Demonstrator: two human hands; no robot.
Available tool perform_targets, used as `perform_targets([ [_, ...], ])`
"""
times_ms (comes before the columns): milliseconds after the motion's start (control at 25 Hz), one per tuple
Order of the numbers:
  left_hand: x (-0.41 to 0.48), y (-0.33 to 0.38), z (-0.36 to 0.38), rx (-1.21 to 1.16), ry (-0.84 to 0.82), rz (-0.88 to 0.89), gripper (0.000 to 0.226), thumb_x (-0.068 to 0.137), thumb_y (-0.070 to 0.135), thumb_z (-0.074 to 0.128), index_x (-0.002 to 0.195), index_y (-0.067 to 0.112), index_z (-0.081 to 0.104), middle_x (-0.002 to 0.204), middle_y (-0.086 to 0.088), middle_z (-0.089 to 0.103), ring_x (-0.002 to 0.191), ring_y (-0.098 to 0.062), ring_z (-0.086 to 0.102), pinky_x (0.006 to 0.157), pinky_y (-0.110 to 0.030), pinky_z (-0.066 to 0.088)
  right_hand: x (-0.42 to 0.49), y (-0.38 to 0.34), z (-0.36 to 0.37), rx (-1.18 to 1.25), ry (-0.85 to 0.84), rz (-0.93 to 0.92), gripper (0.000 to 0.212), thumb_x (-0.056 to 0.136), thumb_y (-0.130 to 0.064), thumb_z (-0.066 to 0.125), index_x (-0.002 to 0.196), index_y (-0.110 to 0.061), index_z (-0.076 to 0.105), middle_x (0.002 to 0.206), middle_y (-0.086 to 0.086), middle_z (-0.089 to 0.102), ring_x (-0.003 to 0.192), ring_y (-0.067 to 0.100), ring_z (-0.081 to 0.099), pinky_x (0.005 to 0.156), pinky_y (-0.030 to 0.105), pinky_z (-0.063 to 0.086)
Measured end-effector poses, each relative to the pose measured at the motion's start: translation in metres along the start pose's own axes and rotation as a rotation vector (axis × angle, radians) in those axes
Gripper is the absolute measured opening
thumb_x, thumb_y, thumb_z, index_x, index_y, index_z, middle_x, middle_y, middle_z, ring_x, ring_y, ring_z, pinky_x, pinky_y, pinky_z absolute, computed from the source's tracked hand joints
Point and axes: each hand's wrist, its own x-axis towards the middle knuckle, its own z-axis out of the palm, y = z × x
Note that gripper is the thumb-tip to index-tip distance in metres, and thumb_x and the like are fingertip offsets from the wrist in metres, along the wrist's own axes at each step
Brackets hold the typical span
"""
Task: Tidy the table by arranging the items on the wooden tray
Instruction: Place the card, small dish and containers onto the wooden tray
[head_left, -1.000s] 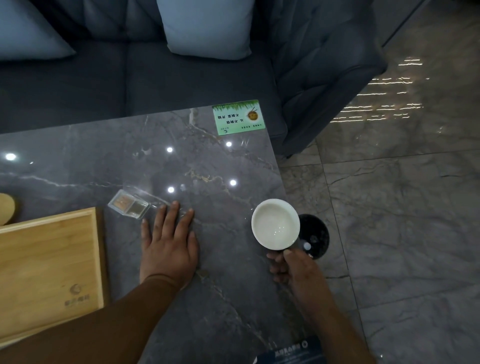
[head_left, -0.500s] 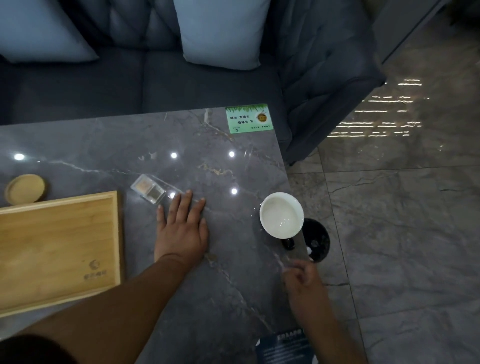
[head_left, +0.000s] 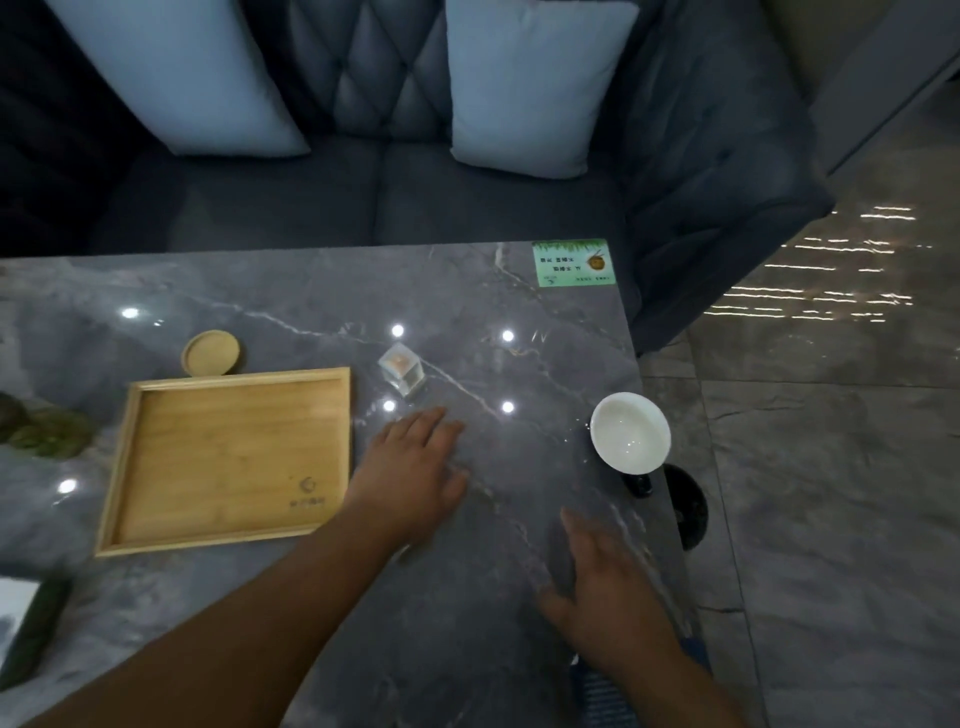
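Note:
An empty wooden tray (head_left: 228, 538) lies on the grey marble table (head_left: 291, 306), left of centre. A round wooden coaster (head_left: 210, 353) sits just behind the tray. A small clear box (head_left: 401, 366) stands behind the tray's right corner. A white bowl (head_left: 629, 434) rests at the table's right edge, nobody touching it. My left hand (head_left: 410, 478) lies flat on the table, fingers spread, between tray and bowl. My right hand (head_left: 602, 587) hovers flat near the front right of the table, holding nothing.
A green card (head_left: 573, 262) lies at the far right corner. Dark green leafy objects (head_left: 41, 431) sit at the left edge, and a dark box (head_left: 26, 618) at the front left. A grey sofa with pale cushions (head_left: 530, 88) stands behind. A black round object (head_left: 688, 506) lies on the floor.
My right hand let go of the white bowl, which now rests at the table's edge, and drew back toward me. The view swung left, showing the whole tray.

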Motion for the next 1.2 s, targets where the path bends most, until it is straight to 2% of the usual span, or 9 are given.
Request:
perform_targets([
  [160,-0.054,-0.047,-0.006,0.017,0.06,-0.123,0.068,0.089,0.06,0.043,0.15,0.029,0.045,0.165,-0.004,0.039,0.152,-0.027,0.036,0.125,-0.054,0.027,0.006,-0.042,0.01,-0.06,-0.029,-0.118,0.103,0.084,-0.063,0.057,0.162,-0.032,-0.001,0.172,0.006,0.009,0.156,0.027,0.011,0.123,0.038,0.018],
  [360,-0.115,-0.106,-0.002,0.009,0.084,-0.302,0.069,0.084,0.052,0.06,0.147,0.026,0.053,0.164,-0.005,0.042,0.151,-0.031,0.04,0.121,-0.061,0.031,0.012,-0.102,0.025,-0.164,-0.032,-0.262,0.105,0.086,-0.065,0.057,0.161,-0.031,-0.008,0.172,0.008,0.004,0.157,0.028,0.008,0.126,0.04,0.016],
  [480,-0.141,-0.139,-0.001,-0.006,0.071,-0.413,0.071,0.086,0.052,0.058,0.152,0.029,0.044,0.169,-0.002,0.032,0.157,-0.028,0.027,0.126,-0.061,0.019,0.017,-0.133,0.035,-0.242,-0.02,-0.286,0.107,0.086,-0.067,0.058,0.162,-0.03,-0.007,0.172,0.006,0.004,0.157,0.026,0.006,0.126,0.042,0.01],
  [560,-0.16,-0.167,-0.001,-0.024,0.065,-0.485,0.074,0.087,0.053,0.054,0.156,0.032,0.037,0.172,0.0,0.024,0.16,-0.026,0.018,0.127,-0.06,0.012,0.023,-0.157,0.046,-0.255,-0.006,-0.283,0.108,0.084,-0.067,0.061,0.162,-0.029,-0.004,0.172,0.006,0.007,0.157,0.026,0.01,0.124,0.039,0.008],
  [760,-0.196,-0.227,-0.006,-0.053,0.066,-0.628,0.082,0.085,0.057,0.05,0.159,0.034,0.027,0.173,-0.002,0.019,0.16,-0.028,0.014,0.126,-0.064,0.011,0.032,-0.192,0.074,-0.226,-0.062,-0.207,0.107,0.084,-0.058,0.069,0.162,-0.022,0.006,0.17,0.01,0.018,0.152,0.028,0.026,0.119,0.035,0.026],
  [840,-0.209,-0.248,-0.008,-0.06,0.073,-0.691,0.082,0.085,0.062,0.048,0.159,0.033,0.026,0.173,-0.002,0.017,0.16,-0.029,0.013,0.125,-0.065,0.013,0.032,-0.204,0.082,-0.278,-0.041,-0.18,0.095,0.085,-0.053,0.069,0.159,-0.019,0.019,0.163,0.012,0.032,0.144,0.03,0.037,0.115,0.037,0.034],
  [960,-0.228,-0.276,-0.011,-0.068,0.08,-0.78,0.087,0.083,0.067,0.051,0.159,0.031,0.027,0.174,-0.006,0.013,0.16,-0.033,0.011,0.123,-0.068,0.016,0.033,-0.22,0.087,-0.31,0.03,-0.165,0.072,0.082,-0.036,0.071,0.145,-0.019,0.039,0.14,0.014,0.052,0.124,0.032,0.054,0.101,0.042,0.047],
  [1120,-0.259,-0.311,-0.017,-0.128,0.026,-0.889,0.104,0.072,0.083,0.058,0.157,0.038,0.018,0.172,-0.015,0.011,0.157,-0.043,0.014,0.117,-0.071,0.021,0.034,-0.234,0.089,-0.357,0.045,-0.097,0.069,0.077,-0.025,0.074,0.139,-0.014,0.047,0.131,0.017,0.056,0.117,0.035,0.056,0.1,0.045,0.047],
  [1200,-0.27,-0.322,-0.022,-0.197,-0.002,-0.926,0.112,0.062,0.08,0.069,0.155,0.04,0.02,0.168,-0.018,0.018,0.151,-0.047,0.025,0.114,-0.07,0.03,0.034,-0.235,0.09,-0.357,0.067,-0.074,0.067,0.074,-0.021,0.075,0.136,-0.011,0.051,0.126,0.019,0.058,0.115,0.037,0.056,0.1,0.046,0.046],
])
